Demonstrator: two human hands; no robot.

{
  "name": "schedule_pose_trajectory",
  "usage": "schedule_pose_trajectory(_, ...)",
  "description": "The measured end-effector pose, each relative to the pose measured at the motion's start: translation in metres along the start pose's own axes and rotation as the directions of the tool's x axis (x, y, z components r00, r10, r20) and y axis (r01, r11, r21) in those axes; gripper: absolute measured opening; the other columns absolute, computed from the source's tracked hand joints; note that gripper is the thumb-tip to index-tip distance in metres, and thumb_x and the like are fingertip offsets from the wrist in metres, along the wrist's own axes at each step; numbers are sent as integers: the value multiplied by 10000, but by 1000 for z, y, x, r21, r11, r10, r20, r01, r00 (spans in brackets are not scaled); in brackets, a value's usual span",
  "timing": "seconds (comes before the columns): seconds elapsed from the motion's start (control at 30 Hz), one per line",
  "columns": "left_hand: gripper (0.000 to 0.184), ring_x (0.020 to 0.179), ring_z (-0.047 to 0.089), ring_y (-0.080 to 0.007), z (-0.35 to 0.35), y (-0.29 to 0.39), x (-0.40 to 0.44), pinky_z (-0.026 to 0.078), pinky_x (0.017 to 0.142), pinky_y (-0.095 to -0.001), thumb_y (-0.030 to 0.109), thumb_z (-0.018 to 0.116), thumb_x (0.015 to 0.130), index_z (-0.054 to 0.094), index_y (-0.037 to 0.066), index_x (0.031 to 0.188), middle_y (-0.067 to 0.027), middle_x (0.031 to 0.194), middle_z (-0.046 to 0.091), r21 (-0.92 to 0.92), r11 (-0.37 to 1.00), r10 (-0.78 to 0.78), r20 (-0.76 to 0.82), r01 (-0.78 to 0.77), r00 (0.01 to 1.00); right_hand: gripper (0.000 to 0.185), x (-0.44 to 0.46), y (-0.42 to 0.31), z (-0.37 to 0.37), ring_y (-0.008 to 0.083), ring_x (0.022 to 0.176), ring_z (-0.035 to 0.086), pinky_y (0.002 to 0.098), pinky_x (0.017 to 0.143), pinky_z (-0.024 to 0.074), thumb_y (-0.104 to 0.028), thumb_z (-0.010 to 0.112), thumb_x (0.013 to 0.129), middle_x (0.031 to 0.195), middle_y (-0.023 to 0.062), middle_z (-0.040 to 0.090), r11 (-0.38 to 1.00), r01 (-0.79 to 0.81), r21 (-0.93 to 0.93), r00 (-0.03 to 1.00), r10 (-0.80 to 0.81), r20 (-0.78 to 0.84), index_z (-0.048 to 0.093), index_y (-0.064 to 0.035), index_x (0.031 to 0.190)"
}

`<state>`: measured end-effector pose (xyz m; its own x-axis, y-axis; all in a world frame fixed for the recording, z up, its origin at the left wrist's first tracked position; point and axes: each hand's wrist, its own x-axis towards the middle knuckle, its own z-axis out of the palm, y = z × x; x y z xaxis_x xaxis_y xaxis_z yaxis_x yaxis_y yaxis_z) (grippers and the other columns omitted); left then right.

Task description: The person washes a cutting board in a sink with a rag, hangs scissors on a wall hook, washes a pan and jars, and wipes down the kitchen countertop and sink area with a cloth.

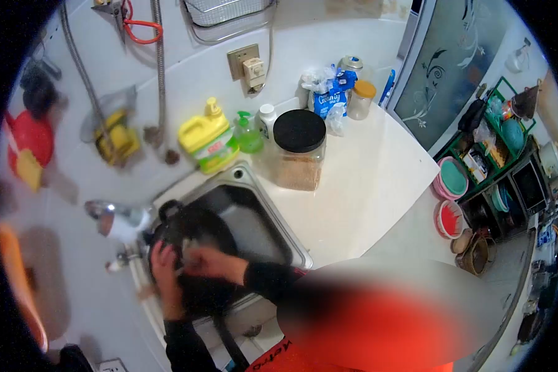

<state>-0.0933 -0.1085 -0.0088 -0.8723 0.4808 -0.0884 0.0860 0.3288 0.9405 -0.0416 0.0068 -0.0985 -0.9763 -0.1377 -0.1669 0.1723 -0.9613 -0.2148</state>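
A black wok [195, 294] sits tilted in the steel sink [304, 257], its long handle toward my body and a small loop handle by the tap [127, 222]. My left hand [166, 276] is over the wok's left side, fingers stretched upward and slightly apart. Just to its right, my right hand [208, 263] is closed over the wok's inside. A small pale, blurred thing shows by its fingertips, and I cannot make out what it is. Both hands are somewhat smeared by motion.
Behind the sink stand a yellow detergent jug [211, 139], a green pump bottle [249, 133] and a white bottle [267, 118]. A black-lidded jar [301, 152] stands on the white counter [353, 198]. Farther right are a blue bag [330, 99], basins [452, 180] and a green rack [493, 136].
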Motion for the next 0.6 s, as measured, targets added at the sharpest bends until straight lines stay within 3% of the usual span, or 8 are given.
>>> schedule_pose_trajectory(0.03,584,1055,538,-256,-5,-13,6,453,875,-387,182,601,856,323,90,1361,-148,1176,528,-286,958,-40,-168,-10,985,290,-1,3,3,253,947,582,415,791,518,-220,548,890,1067,83,568,989,-79,125,996,73,50,494,-101,1148)
schedule_pose_trajectory(0.1,584,1076,520,-252,3,7,-9,458,869,-377,326,563,893,319,100,1374,-134,1215,503,-452,892,-47,-24,31,999,303,-7,13,15,258,981,582,413,854,498,-174,553,886,1113,82,559,957,-151,248,986,129,101,494,-102,1174)
schedule_pose_trajectory(0.17,588,1004,543,-225,2,-2,-4,473,835,-356,432,499,911,338,86,1359,-108,1154,530,-745,550,-78,404,377,912,315,-11,25,38,261,980,583,415,866,492,-131,589,855,1117,90,556,954,-116,278,990,88,111,504,-112,1157)
schedule_pose_trajectory(0.23,539,950,548,-200,0,-12,9,475,812,-347,467,433,932,404,67,1292,-100,1098,543,-754,575,7,393,318,920,278,-18,8,44,255,968,589,387,824,494,-81,607,810,1074,87,578,966,-116,232,988,88,129,549,-112,1081)
schedule_pose_trajectory(0.33,466,884,565,-175,-17,-53,40,483,769,-327,433,416,947,469,60,1221,-99,1004,575,-533,799,-64,385,278,921,243,-28,-18,49,241,907,588,368,768,488,-119,596,821,1037,75,586,896,-156,-415,977,203,70,560,-117,1061)
schedule_pose_trajectory(0.4,348,784,579,-172,-11,-57,52,492,712,-330,341,449,942,522,65,1139,-66,872,591,-132,977,-123,286,166,950,222,-3,-10,23,231,866,587,355,730,484,-144,589,828,1013,68,591,293,104,-950,990,60,127,567,-120,1047)
schedule_pose_trajectory(0.47,367,773,580,-171,-8,-59,46,492,703,-326,348,447,940,501,66,1170,-60,858,586,279,959,-121,212,58,970,204,13,7,5,221,825,587,343,693,480,-169,581,835,989,60,596,-428,295,-854,931,-72,358,573,-123,1033)
schedule_pose_trajectory(0.6,413,753,580,-170,0,-64,14,493,683,-316,361,443,938,461,70,1231,-49,830,578,702,703,-47,205,-113,978,183,3,13,-1,202,742,586,317,618,471,-219,567,849,940,44,606,-638,192,-746,931,-122,344,587,-129,1006)
